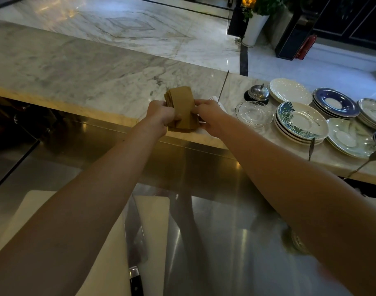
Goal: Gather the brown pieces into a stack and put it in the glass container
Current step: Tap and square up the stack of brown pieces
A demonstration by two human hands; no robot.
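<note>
A stack of flat brown pieces [181, 107] is held on edge above the near rim of the marble counter [86, 67]. My left hand [161, 117] grips the stack's left side, fingers closed around it. My right hand [206, 116] presses its right side, fingertips on the edges. A white sheet [222, 106] peeks out under my right hand. The glass container [254, 113], a clear scalloped dish, sits on the counter just right of my right hand, with nothing visible in it.
Right of the glass dish are stacks of patterned plates [301, 122], a white plate [290, 90], blue-rimmed saucers [335, 103] and a service bell [257, 94]. A thin metal rod [223, 86] stands behind my hands. On the steel worktop below lie a white cutting board [152, 231] and a knife [134, 242].
</note>
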